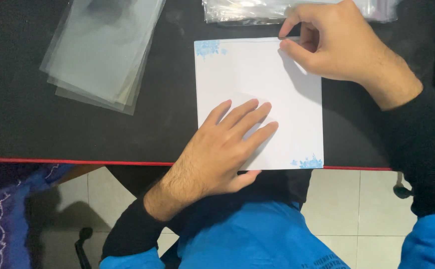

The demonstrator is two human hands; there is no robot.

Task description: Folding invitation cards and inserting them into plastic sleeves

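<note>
Keep the left hand [222,149] flat, fingers spread, on the white card [259,99] lying at the near edge of the black table [23,119], and pinch the top edge lightly between right hand [334,42] thumb and forefinger, avoiding creases.

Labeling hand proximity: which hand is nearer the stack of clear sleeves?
Left. The left hand lies flat on the white card, right of the stack of clear sleeves; the right hand pinches the card's far edge, farther right.

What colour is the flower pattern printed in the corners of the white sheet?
Light blue, on the white paper sheet, at its top-left and bottom-right corners; head view.
</note>
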